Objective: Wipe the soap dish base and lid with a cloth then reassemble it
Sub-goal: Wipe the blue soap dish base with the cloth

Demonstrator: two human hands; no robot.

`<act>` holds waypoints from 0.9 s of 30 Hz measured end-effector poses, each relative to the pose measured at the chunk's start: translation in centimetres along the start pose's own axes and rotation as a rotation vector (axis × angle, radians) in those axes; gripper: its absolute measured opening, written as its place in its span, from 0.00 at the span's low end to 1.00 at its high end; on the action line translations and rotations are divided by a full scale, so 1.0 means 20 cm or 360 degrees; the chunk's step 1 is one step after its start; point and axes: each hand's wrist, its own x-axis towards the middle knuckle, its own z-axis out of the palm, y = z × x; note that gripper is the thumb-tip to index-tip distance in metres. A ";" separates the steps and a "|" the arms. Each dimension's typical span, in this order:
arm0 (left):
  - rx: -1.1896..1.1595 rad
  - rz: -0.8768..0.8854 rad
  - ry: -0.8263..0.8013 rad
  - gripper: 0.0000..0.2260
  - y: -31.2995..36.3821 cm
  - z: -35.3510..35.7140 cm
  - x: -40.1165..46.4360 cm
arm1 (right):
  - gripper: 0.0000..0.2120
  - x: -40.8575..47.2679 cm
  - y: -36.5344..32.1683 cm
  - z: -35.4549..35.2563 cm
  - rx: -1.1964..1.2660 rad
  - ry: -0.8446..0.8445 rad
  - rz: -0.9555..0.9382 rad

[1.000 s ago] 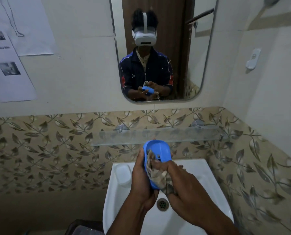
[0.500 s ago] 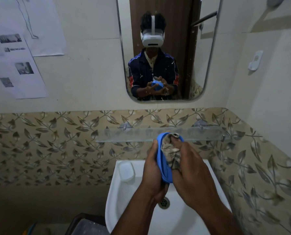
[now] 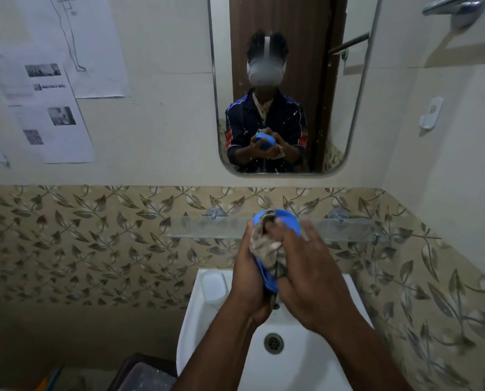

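Above the basin: the blue soap dish part (image 3: 285,221) is held upright on its long axis, over the white sink (image 3: 306,368), so that any drips are judged to fall toward the drain (image 3: 274,342).
Dish part: whether it is the base or the lid cannot be told; the other part is not identified in view.
Cloth: the patterned cloth (image 3: 266,246) is bunched against the hollow face of the dish, between both hands.
Left hand: the left hand (image 3: 249,280) is wrapped round the left edge of the dish; the dish is steadied by this grip.
Right hand: the right hand (image 3: 306,275) presses the cloth into the dish; its fingers (image 3: 309,235) are slightly blurred, loosely curled over the cloth and dish.
Surroundings: a glass shelf (image 3: 207,230) is mounted behind the hands, a mirror (image 3: 286,80) above it.
Stage: wiping is judged under way; reassembly is not yet done.
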 end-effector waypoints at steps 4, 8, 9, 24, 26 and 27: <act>0.0026 0.0079 0.0002 0.25 0.02 0.02 0.00 | 0.24 0.01 -0.05 -0.01 -0.0390 0.0032 0.0257; 0.0067 0.0079 0.0014 0.27 0.05 0.00 -0.02 | 0.18 -0.07 -0.12 0.00 -0.0383 -0.0006 0.0295; 0.0097 0.0085 0.0015 0.26 0.05 0.01 -0.03 | 0.20 -0.06 -0.12 0.01 -0.0391 -0.0011 0.0299; 0.0091 0.0117 0.0022 0.27 0.06 0.02 -0.04 | 0.28 0.05 -0.16 0.07 -0.0160 0.0037 0.0394; 0.0118 0.0110 0.0025 0.27 0.06 0.02 -0.04 | 0.29 0.08 -0.15 0.08 -0.0100 0.0049 0.0318; 0.0104 0.0098 0.0016 0.27 0.07 0.02 -0.04 | 0.31 0.08 -0.13 0.08 -0.0014 0.0001 0.0252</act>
